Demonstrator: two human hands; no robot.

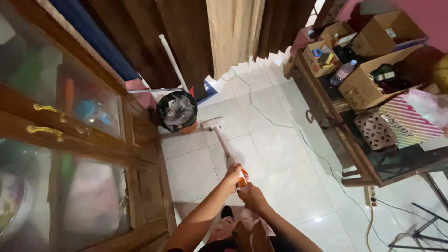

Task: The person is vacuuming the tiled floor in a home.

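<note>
Both hands gripping vacuum, head ahead

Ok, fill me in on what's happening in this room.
A person holds a white stick vacuum with both hands: the left hand grips the handle higher up, the right hand just below it. The vacuum head rests on the white tiled floor beside a black-lined bin. A white cord trails across the tiles past a cluttered wooden table.

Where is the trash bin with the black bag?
In the head view, the round bin lined with a black plastic bag stands on the white tiled floor by the wooden glass-door cabinet, just left of the white vacuum head.
</note>
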